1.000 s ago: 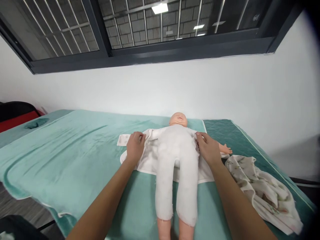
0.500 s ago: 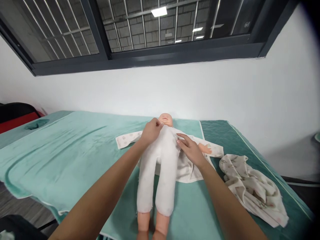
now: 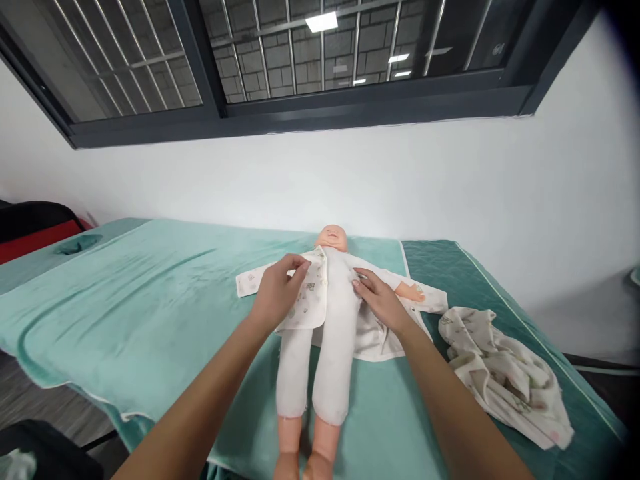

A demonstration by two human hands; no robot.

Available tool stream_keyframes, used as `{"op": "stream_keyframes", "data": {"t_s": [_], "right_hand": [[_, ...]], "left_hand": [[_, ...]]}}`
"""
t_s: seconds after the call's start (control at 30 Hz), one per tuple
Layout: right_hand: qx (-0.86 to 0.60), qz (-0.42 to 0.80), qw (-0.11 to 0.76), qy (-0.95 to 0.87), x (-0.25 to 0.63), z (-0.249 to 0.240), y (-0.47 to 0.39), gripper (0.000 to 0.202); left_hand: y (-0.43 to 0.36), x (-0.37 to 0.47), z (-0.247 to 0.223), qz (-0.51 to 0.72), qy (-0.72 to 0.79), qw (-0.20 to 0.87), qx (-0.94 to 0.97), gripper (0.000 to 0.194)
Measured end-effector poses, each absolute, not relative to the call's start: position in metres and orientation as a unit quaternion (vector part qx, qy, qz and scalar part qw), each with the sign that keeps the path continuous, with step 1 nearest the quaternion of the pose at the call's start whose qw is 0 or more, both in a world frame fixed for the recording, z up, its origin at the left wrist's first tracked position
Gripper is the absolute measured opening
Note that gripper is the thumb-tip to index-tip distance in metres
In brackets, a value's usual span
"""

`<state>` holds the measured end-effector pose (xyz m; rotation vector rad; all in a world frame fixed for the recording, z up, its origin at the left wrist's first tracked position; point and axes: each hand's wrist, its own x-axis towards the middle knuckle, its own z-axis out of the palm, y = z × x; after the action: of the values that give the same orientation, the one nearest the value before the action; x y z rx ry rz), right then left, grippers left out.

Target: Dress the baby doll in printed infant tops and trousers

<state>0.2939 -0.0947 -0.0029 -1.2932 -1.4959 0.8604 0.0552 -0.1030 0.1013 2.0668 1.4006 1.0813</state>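
A baby doll (image 3: 333, 236) lies on its back, head toward the wall, its body and legs in white padded fabric (image 3: 332, 373). A printed white baby shirt (image 3: 313, 300) is on its arms; the panel on the left side lies over the chest, while the other panel (image 3: 383, 337) spreads out on the right. My left hand (image 3: 283, 287) is closed in a pinch at the shirt's chest; the cloth between its fingertips is partly hidden. My right hand (image 3: 381, 299) rests against the doll's side on the right, fingers loosely bent and apart.
A crumpled printed cloth (image 3: 505, 373) lies on the right part of the bed. Light green towelling (image 3: 125, 293) covers the bed, with darker green quilted fabric (image 3: 430, 257) beside it. Behind are a white wall (image 3: 320, 180) and a barred window. A black and red item (image 3: 40, 230) stands far left.
The left shirt panel now covers the doll's chest, where bare white padding showed before. My left hand has moved from the neck down and to the left. My right hand has barely moved.
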Motion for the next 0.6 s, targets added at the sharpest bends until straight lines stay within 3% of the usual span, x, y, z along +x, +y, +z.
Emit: {"op": "stream_keyframes", "data": {"t_s": [0.2, 0.6], "right_hand": [[-0.541, 0.337, 0.470, -0.611, 0.294, -0.003, -0.095, 0.052], [-0.556, 0.323, 0.439, -0.627, 0.295, -0.001, -0.095, 0.050]], "left_hand": [[-0.088, 0.050, 0.055, 0.330, 0.460, 0.160, 0.808, 0.043], [-0.025, 0.102, 0.085, 0.244, 0.408, 0.137, 0.869, 0.043]]}}
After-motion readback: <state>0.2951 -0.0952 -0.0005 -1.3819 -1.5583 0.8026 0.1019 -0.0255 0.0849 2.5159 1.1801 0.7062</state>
